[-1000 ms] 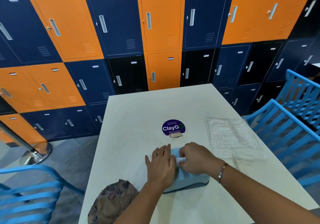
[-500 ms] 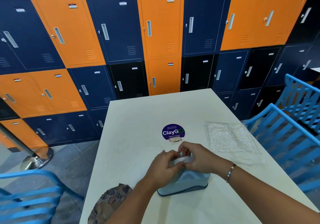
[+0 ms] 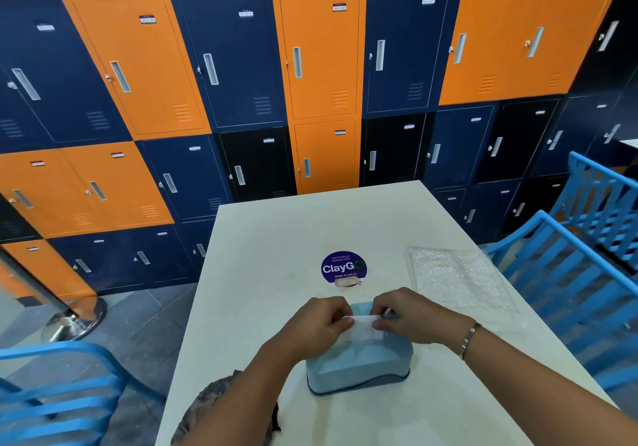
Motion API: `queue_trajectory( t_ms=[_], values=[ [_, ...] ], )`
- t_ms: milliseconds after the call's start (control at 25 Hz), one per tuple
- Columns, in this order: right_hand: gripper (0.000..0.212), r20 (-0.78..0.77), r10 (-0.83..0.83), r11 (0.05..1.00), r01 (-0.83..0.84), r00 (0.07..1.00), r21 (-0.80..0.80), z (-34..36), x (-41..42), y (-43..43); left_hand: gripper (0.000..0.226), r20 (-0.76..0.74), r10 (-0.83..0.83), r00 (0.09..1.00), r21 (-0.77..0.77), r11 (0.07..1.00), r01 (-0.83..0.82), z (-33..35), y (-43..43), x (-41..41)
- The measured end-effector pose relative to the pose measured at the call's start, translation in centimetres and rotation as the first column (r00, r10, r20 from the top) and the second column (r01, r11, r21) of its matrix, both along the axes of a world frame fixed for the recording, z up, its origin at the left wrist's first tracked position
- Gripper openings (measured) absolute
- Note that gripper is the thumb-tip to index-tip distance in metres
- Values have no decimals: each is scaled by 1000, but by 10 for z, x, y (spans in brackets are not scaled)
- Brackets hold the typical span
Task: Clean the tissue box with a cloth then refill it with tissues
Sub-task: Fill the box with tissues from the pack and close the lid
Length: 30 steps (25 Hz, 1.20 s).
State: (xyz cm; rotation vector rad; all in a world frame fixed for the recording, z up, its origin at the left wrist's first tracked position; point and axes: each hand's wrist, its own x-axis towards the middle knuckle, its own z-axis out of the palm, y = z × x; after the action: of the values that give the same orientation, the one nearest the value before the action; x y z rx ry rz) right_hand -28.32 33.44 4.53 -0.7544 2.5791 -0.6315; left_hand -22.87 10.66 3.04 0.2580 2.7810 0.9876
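Observation:
A light blue tissue box (image 3: 359, 366) with a dark base rim stands on the white table (image 3: 276, 238), near the front. A white tissue (image 3: 362, 326) sticks up from its top. My left hand (image 3: 319, 321) pinches the tissue's left end and my right hand (image 3: 411, 314) pinches its right end, both just above the box. A brownish patterned cloth (image 3: 221, 411) lies crumpled at the table's front left corner, partly behind my left forearm.
A clear plastic wrapper (image 3: 455, 276) lies flat on the table's right side. A purple round sticker (image 3: 343, 266) sits mid-table with a small scrap below it. Blue chairs (image 3: 587, 273) stand right and front left (image 3: 51, 394). Lockers (image 3: 310, 65) fill the wall behind.
My hands rose from pressing flat on the box top to pinching a white tissue, which now stands up out of the box. The view tilted up slightly.

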Motion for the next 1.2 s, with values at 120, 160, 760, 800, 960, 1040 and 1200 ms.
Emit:
queue_trajectory(
  t_ms=[120,160,760,800,960,1040,1200],
  values=[
    [10,-17,1,998,-3,1000,-65,-3,0,-1,6,-32,22,999,-20,1000,-23,3,-3,-3],
    [10,-28,3,996,-5,1000,-88,-4,1,-1,7,-50,22,999,-33,999,-24,5,-5,-3],
    [45,-147,-324,906,262,934,-334,-73,36,8,47,-274,139,952,-181,964,-193,-37,-34,12],
    [45,-82,-345,883,294,935,-365,-76,34,5,46,-267,159,951,-163,965,-207,-39,-35,11],
    [49,11,-367,868,346,930,-357,-72,15,-13,27,-277,333,901,-27,935,-353,-47,-37,4],
    [49,29,-369,872,357,929,-334,-66,5,-21,24,-261,467,845,60,882,-468,-46,-35,4],
    [47,99,-392,852,401,915,-337,-62,-4,-25,34,-198,522,830,187,851,-490,-45,-41,6]
  ],
)
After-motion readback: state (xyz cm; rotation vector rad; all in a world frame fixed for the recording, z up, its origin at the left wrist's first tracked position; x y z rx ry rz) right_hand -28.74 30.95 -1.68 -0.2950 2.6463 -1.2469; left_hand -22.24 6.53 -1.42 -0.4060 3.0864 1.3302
